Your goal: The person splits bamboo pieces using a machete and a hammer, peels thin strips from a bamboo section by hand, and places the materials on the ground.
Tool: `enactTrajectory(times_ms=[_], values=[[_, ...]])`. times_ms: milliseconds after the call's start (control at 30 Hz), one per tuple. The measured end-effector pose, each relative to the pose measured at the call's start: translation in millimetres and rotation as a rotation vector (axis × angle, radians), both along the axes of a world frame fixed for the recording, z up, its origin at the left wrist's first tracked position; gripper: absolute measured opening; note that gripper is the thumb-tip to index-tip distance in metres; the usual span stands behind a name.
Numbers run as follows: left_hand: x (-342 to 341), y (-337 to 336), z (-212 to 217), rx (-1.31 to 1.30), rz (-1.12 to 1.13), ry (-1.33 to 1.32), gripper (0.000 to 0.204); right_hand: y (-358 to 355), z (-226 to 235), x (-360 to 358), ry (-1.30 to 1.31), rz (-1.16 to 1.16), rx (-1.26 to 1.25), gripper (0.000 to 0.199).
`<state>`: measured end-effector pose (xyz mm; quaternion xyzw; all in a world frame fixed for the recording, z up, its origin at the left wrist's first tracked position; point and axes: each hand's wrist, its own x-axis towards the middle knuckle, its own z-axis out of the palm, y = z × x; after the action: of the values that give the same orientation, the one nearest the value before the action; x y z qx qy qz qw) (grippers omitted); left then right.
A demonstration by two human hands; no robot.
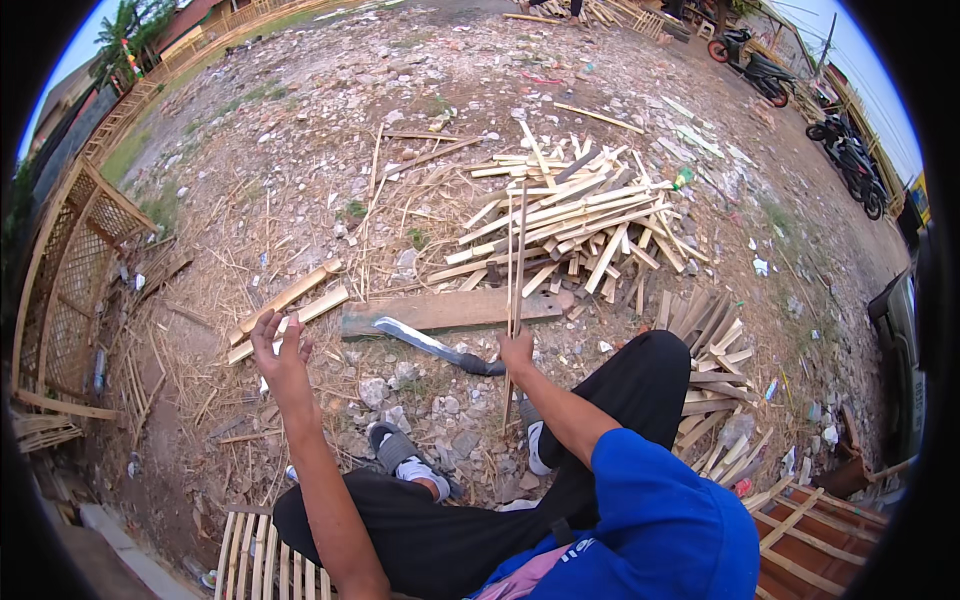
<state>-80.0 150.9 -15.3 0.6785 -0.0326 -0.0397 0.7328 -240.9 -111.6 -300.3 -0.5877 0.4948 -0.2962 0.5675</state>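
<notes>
My right hand (516, 350) is closed around thin bamboo strips (515, 265) that stand nearly upright in front of me. My left hand (284, 365) is raised with its fingers apart, holding nothing. Just beyond it, two split bamboo pieces (290, 300) lie on the ground. A machete (420, 340) with a dark wrapped handle lies between my hands, along the near side of a thick wooden plank (450, 311). The end of its handle is close to my right hand.
A heap of split bamboo (590, 220) lies beyond the plank, and a second pile (715, 360) is beside my right knee. Slatted bamboo panels (265, 560) are at the lower edge. A lattice panel (75, 270) stands left; motorbikes (755, 65) are parked far right. Rubble covers the ground.
</notes>
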Motion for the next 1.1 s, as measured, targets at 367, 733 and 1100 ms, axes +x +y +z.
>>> enactTrajectory(times_ms=[367,733,1100], values=[[-1.6,-0.9,-4.2,0.153,-0.114,-0.077,0.038,-227.0,208.9,74.4,0.341,-0.019,-0.469,0.106],[-7.2,8.1,-4.2,0.17,-0.195,-0.051,0.038,-86.4,252.5,-15.4,0.834,1.36,-0.634,0.062],[-10.5,-3.0,-7.6,0.098,-0.229,-0.06,0.03,-87.6,240.6,-206.9,0.239,0.026,-0.461,0.03]])
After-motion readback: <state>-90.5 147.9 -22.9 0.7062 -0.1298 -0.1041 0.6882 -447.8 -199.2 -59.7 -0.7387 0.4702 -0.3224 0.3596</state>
